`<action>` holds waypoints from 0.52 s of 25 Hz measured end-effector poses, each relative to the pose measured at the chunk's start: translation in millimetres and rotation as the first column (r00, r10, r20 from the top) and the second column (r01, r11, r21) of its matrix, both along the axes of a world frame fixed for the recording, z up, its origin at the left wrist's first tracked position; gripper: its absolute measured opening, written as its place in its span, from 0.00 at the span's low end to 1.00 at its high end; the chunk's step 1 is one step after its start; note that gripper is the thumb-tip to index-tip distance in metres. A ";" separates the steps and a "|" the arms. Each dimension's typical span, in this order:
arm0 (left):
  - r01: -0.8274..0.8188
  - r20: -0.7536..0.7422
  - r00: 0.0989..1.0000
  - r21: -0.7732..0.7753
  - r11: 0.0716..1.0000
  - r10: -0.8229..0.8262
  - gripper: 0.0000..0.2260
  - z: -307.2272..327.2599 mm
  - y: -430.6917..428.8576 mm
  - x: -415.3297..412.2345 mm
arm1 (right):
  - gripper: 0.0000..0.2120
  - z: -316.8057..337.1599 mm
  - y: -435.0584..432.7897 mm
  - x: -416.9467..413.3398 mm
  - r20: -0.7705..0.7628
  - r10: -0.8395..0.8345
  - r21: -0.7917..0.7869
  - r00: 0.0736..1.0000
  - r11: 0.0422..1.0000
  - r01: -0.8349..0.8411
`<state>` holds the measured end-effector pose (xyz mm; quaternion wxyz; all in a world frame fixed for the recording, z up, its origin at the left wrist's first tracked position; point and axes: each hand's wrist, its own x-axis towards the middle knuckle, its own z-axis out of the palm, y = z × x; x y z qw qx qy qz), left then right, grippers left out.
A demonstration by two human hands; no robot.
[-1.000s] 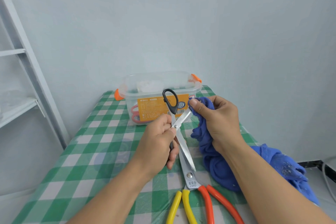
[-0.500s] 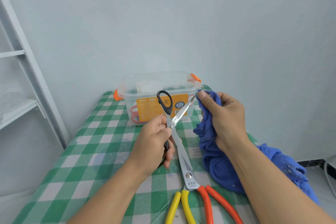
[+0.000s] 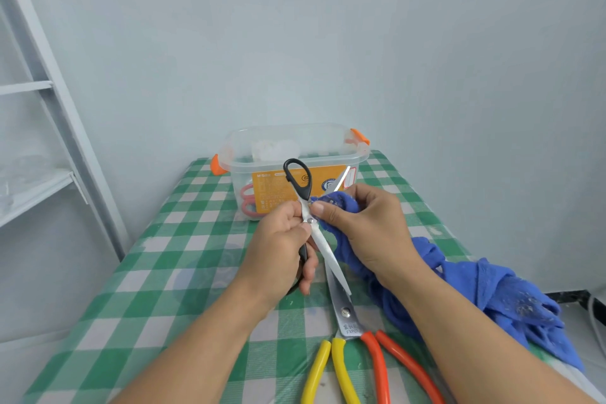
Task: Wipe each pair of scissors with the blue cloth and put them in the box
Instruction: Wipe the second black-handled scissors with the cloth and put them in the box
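A plain, sparely furnished room used as a small work corner — a bare pale wall fills the upper frame, a white metal shelving frame stands at the left edge, and a green-checked tablecloth covers the table at lower centre.

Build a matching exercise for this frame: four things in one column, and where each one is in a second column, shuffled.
Things:
1. black-handled scissors
2. blue cloth
3. orange-handled shears
4. red-handled scissors

Places:
A. inside the clear box
B. lying on the checked table
C. held, blades apart, in the left hand
D. gripped in the right hand

Pairs: 1-C, 2-D, 3-B, 4-A
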<state>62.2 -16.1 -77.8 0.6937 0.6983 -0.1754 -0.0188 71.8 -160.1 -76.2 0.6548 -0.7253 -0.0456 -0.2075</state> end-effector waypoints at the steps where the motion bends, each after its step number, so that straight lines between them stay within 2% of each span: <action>1: 0.003 0.000 1.000 0.007 1.000 -0.003 0.08 0.7 -0.1 0.3 | 0.19 0.5 -0.3 0.6 0.010 -0.021 0.006 1.000 1.000 0.021; 4: 0.012 0.009 1.000 0.041 0.999 -0.012 0.05 3.0 1.6 2.0 | 0.17 4.2 -3.8 1.3 0.022 -0.079 0.009 0.997 0.997 0.079; 10: 0.038 0.041 0.998 0.108 0.993 -0.043 0.06 8.0 2.2 -3.0 | 0.10 8.0 -22.1 5.7 0.021 -0.185 0.157 0.983 0.971 0.179; 13: 0.044 0.047 0.998 0.131 0.990 -0.050 0.09 6.4 1.5 -5.4 | 0.13 8.3 -29.6 9.8 0.032 -0.262 0.204 0.965 0.946 0.250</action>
